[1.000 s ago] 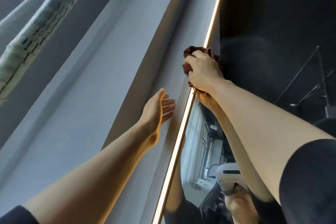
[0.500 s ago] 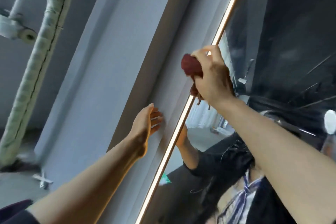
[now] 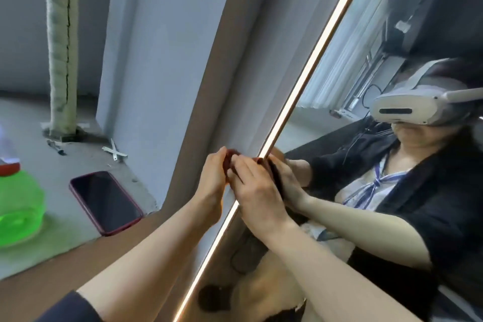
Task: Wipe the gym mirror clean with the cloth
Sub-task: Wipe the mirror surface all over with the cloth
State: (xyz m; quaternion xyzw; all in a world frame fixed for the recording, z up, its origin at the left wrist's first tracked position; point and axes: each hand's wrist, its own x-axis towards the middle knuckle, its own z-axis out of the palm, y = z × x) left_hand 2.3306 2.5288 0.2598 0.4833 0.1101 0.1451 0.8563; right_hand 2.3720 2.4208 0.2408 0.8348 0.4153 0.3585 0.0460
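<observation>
Both hands have dropped down the lit edge since half a second ago, and the left hand (image 3: 213, 180) has left the wall to pinch the bunched dark red cloth (image 3: 230, 158) alongside the right hand (image 3: 257, 191), whose curled fingers grip it. From the head view, the cloth sits just left of the large frameless gym mirror (image 3: 352, 65), so the right hand is nearer the glass

Cloth (image 3: 230, 158) mostly hidden between hands; bottle (image 3: 18, 206) cropped.

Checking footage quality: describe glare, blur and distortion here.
Head view: the lit strip along the mirror edge is blown out; wide-angle bending curves the frame; both hands and the cloth are motion-soft; the green bottle is blurred at the edge.
</observation>
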